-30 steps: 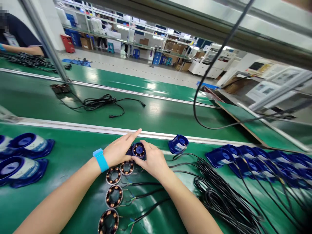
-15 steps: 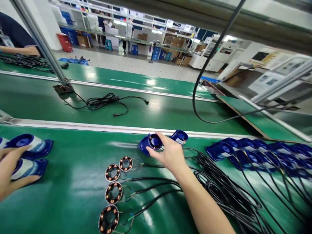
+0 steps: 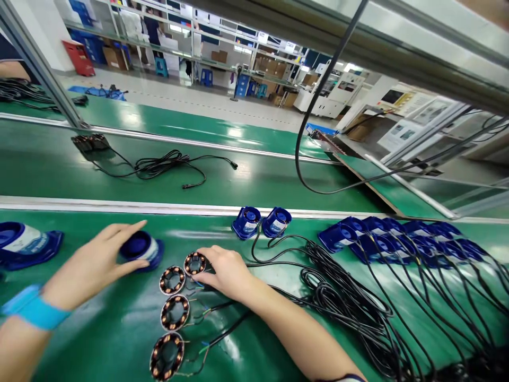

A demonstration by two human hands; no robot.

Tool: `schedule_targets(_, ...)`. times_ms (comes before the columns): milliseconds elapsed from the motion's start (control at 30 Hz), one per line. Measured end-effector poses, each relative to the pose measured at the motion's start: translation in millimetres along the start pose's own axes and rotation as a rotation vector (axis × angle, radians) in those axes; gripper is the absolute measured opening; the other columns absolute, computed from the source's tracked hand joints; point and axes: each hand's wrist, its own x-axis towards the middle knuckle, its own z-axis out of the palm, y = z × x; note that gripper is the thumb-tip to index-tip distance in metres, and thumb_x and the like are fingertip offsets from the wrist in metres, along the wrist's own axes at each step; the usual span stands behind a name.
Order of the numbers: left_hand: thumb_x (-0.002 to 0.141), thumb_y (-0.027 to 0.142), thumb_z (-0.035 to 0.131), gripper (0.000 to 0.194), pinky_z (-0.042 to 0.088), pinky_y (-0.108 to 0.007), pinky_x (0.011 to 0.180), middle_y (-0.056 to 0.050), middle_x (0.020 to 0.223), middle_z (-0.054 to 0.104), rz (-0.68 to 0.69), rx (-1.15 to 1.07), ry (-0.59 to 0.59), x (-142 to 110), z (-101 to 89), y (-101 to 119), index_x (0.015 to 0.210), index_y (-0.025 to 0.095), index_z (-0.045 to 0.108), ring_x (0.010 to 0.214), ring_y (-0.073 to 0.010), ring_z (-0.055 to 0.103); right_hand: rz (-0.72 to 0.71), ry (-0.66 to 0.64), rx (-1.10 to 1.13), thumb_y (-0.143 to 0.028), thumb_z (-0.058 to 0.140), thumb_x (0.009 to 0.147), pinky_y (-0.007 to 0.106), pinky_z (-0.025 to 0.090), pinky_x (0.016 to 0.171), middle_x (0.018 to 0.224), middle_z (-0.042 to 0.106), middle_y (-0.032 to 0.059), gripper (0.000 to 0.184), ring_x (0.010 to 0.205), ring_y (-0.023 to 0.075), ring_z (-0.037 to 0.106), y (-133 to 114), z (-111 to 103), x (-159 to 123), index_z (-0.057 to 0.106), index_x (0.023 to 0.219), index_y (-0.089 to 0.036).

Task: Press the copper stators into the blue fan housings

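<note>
My left hand (image 3: 95, 262), a bright blue band on its wrist, has thumb and fingers around a blue cup-shaped housing (image 3: 139, 245) with a white label, low over the green bench. My right hand (image 3: 226, 269) pinches the edge of a stator ring (image 3: 187, 263) with copper windings. Several more stators lie below it in a column, the nearest a stator (image 3: 153, 356) with thin wires leading to black cables. Beyond my right hand stand two blue housings, one a housing (image 3: 249, 216) with a stator inside and a cable running out, the other a housing (image 3: 277, 222) beside it.
More blue housings (image 3: 24, 241) lie at the left edge. Rows of cabled housings (image 3: 382, 249) and a heap of black cables (image 3: 338, 286) fill the right. A coiled cable (image 3: 163, 164) rests on the farther green strip. A cable loop (image 3: 298, 154) hangs overhead.
My left hand has come right from the left edge with a blue housing. My right hand has left the housing at the back, now upright, and moved down-left to the top stator.
</note>
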Motion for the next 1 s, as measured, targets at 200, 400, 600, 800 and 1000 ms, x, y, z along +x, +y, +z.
schedule_targets(200,0.073,0.047,0.085,0.117,0.048,-0.042,0.11,-0.005,0.132,0.065,0.211,-0.334,-0.115,45,40.1,85,0.163,0.034,0.012,0.123,-0.0278,0.062,-0.138,0.514,0.062,-0.058,0.066,0.095,0.027,0.057,0.082,0.101,0.072,0.0083,0.059,0.087,0.0177,0.07,10,-36,-25,0.062,0.135,-0.015)
schedule_targets(400,0.071,0.031,0.089,0.133,0.049,-0.04,0.106,-0.004,0.134,0.066,0.316,-0.46,-0.171,46,61.2,121,0.162,0.039,-0.007,0.124,-0.0274,0.063,-0.099,0.476,-0.081,-0.059,0.061,0.097,0.033,0.059,0.084,0.101,0.072,0.0106,0.059,0.092,0.0221,0.069,9,-47,-28,0.063,0.134,-0.012)
schedule_targets(600,0.071,0.027,0.09,0.135,0.051,-0.041,0.106,-0.006,0.138,0.065,0.297,-0.461,-0.194,43,62.8,126,0.162,0.038,-0.008,0.126,-0.0284,0.063,-0.035,0.381,-0.186,-0.058,0.068,0.093,0.049,0.052,0.107,0.139,0.062,0.0155,0.072,0.126,0.0315,0.059,10,-52,-26,0.055,0.145,-0.011)
schedule_targets(800,0.072,0.029,0.09,0.135,0.047,-0.043,0.115,-0.004,0.142,0.061,0.354,-0.502,-0.22,45,64.2,122,0.161,0.041,-0.011,0.133,-0.0243,0.059,0.013,0.267,-0.2,-0.064,0.073,0.086,0.054,0.051,0.106,0.14,0.063,0.0151,0.08,0.125,0.0342,0.06,16,-31,-12,0.056,0.144,-0.011)
schedule_targets(1000,0.071,0.036,0.091,0.13,0.044,-0.045,0.117,-0.01,0.153,0.051,0.354,-0.235,-0.103,37,20.6,94,0.163,0.038,0.0,0.14,-0.0289,0.051,-0.186,0.569,-0.173,-0.05,0.075,0.088,0.041,0.06,0.091,0.11,0.075,0.0144,0.054,0.1,0.028,0.072,23,-18,-9,0.066,0.121,-0.008)
